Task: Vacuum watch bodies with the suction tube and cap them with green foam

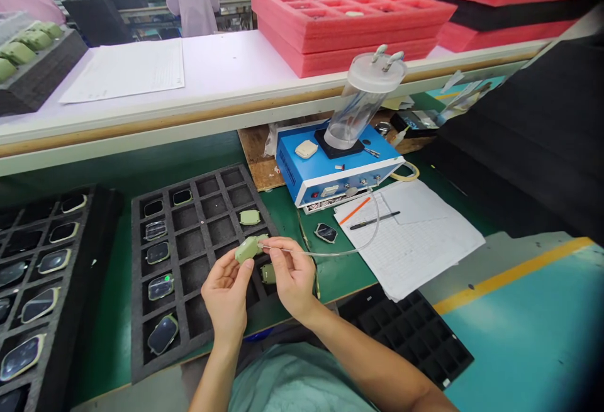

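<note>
My left hand [226,299] pinches a light green watch case [246,249] above the black foam tray [136,311]. Between its fingers, my right hand [295,280] holds the thin tip end of a clear tube [337,253], touching or very close to the case's right side. That tube runs back to the front of a blue machine [287,173] with a clear cylinder [352,116] on top. In the tray's left column lie several dark-faced watches [163,334]. Another green case [250,217] sits in its right column, and a darker green case [268,273] lies behind my hands.
A second foam tray of watches [21,356] stands at the left. Papers [425,229] with an orange stick and black pen lie right of a loose watch [325,232]. Red foam trays [302,41] sit on the white shelf [212,78]; a person [192,0] is beyond it.
</note>
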A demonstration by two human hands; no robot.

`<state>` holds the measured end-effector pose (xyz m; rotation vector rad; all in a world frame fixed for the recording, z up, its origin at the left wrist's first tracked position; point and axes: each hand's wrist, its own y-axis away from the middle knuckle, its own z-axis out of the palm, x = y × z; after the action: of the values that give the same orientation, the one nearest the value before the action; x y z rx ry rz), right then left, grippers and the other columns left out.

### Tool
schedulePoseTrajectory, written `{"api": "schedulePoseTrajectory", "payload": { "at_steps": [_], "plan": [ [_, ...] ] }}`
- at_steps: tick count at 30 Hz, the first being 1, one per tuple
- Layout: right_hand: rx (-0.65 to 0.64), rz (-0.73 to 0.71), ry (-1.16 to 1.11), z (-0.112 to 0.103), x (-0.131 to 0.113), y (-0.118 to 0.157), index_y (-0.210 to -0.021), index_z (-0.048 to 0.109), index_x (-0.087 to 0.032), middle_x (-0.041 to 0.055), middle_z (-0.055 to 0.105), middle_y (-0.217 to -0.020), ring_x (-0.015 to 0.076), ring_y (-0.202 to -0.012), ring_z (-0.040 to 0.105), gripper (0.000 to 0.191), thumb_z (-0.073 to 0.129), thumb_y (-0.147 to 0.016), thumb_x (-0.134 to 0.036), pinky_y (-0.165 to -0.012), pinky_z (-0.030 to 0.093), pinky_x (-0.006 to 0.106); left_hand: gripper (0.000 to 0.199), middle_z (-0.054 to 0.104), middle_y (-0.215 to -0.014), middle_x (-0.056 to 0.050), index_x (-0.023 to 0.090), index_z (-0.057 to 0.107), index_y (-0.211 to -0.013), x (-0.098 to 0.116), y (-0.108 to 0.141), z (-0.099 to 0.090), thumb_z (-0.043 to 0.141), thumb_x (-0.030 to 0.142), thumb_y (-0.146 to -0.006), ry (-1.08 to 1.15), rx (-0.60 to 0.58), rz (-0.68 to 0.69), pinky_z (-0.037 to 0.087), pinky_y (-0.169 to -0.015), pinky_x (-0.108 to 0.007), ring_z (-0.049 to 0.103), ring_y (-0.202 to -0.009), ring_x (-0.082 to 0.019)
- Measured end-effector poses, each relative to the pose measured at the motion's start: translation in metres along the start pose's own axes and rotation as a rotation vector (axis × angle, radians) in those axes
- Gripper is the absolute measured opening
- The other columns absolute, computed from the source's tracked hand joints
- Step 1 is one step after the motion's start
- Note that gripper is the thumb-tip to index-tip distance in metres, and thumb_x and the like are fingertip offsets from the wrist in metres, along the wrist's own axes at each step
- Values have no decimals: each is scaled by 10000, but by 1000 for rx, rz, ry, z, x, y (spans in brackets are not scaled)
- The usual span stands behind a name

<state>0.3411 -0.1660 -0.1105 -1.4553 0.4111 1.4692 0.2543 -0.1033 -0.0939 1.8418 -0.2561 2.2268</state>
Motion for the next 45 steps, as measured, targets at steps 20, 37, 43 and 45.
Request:
{"api": "schedulePoseTrajectory", "payload": {
  "at_steps": [20,37,43,45],
  "plan": [
    [36,-11,-57,-3,-1,5,-1064,712,-227,72,725,-1046,197,-1002,727,151,567,-1024,-219,-867,639,346,297,733,-974,-52,185,658,-1052,33,-48,5,777,263,-791,-280,-192,184,584,-815,-295,731,-881,-187],
    [12,37,87,-5,1,15,-1023,735,-207,69,754,-1010,184,-920,745,143,611,-1003,-275,-829,635,317,131,714,-1052,-100,121,708,-1037,54,-184,-22,657,161,-923,-1222,-177,372,439,-1062,-529,640,-1113,-275],
    [12,22,103,-4,-1,14,-1005,733,-203,69,759,-989,184,-895,754,153,602,-1007,-283,-804,640,310,64,734,-923,-48,118,721,-920,88,-203,-28,740,126,-859,-1138,-198,324,514,-995,-454,693,-982,-215],
    [28,12,102,-2,-2,13,-1010,731,-205,68,759,-985,184,-897,754,153,597,-1009,-277,-806,645,313,159,757,-913,-56,121,752,-988,88,-179,-23,718,83,-838,-1071,-223,327,518,-980,-423,706,-964,-224]
  ]
}}
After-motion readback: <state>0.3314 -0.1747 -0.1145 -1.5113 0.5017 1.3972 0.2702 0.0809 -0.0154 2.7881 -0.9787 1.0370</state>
